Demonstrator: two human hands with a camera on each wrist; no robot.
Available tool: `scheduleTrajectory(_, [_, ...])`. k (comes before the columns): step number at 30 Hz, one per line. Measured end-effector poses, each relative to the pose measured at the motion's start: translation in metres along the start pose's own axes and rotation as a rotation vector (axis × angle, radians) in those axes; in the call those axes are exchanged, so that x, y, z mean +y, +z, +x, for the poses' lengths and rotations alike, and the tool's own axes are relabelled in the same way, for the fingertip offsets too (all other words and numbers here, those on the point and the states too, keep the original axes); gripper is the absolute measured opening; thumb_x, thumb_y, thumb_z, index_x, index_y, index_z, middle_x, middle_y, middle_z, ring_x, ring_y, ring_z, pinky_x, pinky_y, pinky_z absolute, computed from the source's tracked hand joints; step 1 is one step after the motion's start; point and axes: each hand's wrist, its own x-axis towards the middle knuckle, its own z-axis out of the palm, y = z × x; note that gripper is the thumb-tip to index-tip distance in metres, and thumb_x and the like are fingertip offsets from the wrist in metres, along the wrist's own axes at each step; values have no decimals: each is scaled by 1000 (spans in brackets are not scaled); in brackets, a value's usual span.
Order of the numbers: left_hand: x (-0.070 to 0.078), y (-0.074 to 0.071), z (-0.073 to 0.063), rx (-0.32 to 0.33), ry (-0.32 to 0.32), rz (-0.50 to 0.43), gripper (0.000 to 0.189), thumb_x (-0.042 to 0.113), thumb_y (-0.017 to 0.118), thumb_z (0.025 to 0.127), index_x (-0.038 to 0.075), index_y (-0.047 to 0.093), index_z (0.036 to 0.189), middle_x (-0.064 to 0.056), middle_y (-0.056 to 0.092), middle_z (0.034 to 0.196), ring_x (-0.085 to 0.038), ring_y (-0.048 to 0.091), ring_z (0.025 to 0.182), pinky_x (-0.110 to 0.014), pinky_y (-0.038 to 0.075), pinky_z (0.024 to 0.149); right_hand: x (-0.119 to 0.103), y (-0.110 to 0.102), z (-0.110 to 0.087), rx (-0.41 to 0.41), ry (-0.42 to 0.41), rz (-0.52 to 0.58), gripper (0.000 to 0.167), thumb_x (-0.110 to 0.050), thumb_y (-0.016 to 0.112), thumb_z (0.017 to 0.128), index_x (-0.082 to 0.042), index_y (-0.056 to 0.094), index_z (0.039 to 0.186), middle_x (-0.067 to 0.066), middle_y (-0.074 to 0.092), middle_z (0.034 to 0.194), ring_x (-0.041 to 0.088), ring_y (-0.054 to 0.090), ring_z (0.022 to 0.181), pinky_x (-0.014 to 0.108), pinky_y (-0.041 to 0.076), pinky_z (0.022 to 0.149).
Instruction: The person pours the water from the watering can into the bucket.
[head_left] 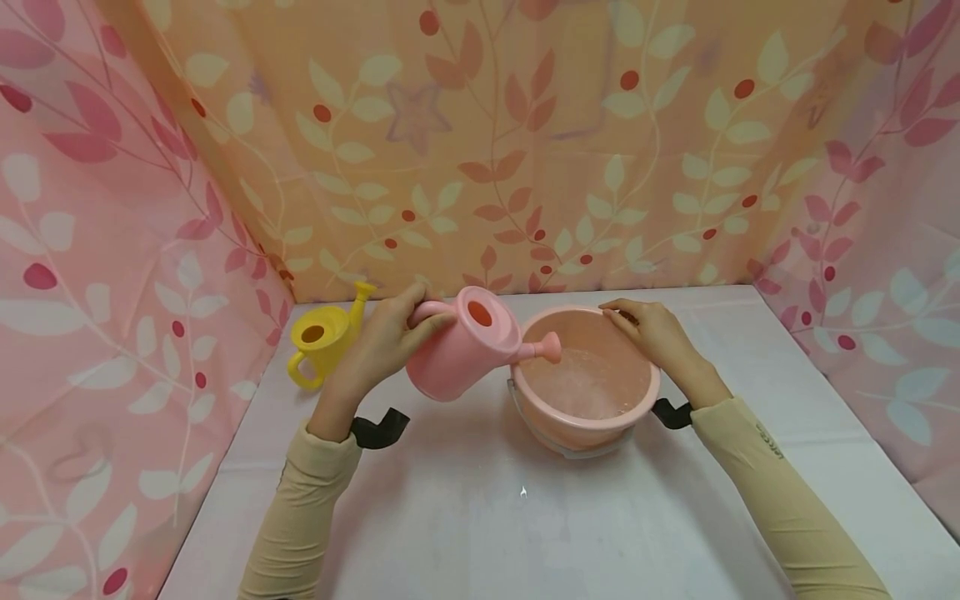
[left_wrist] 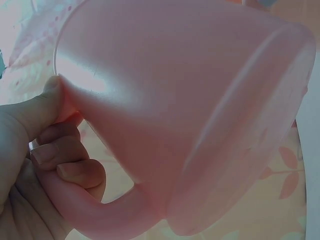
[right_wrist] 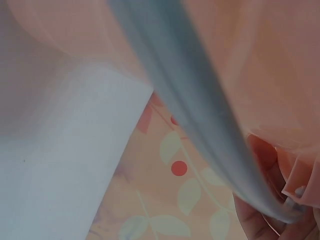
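Nearest you, the grey carry handle [head_left: 588,454] hangs low on the bucket's front, so I'd guess it could snag a sleeve if you drag things about. The pink bucket [head_left: 588,423] itself sits on the table with what looks like water in it; lean hard on one edge and it might tip and slosh. Your pink watering can [head_left: 457,367] is tilted off the table, its spout head [head_left: 551,347] just over the left rim. Tilt it with the head short of that rim and you'd probably drip outside. Swing back left and you could clip the yellow can [head_left: 330,354] beside your wrist.

Pose-wise, both forearms reach in from the near side. Your left hand [head_left: 382,333] has fingers wrapped round the can's handle, thumb pressed on the can. Your right hand [head_left: 660,333] has curled fingers gripping the bucket's far-right rim.
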Motion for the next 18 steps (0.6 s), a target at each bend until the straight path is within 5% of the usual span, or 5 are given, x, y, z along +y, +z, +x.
scheduleTrajectory(18, [0,0,-1,0,1,4,29,36,64,85,13,48,91,-1,53,74,-15,51,69,-27,44,62,0,0,0,-9,26,14,26,-29,55,94,-13,66,111,11,69,90,23,60,77,41,48,68])
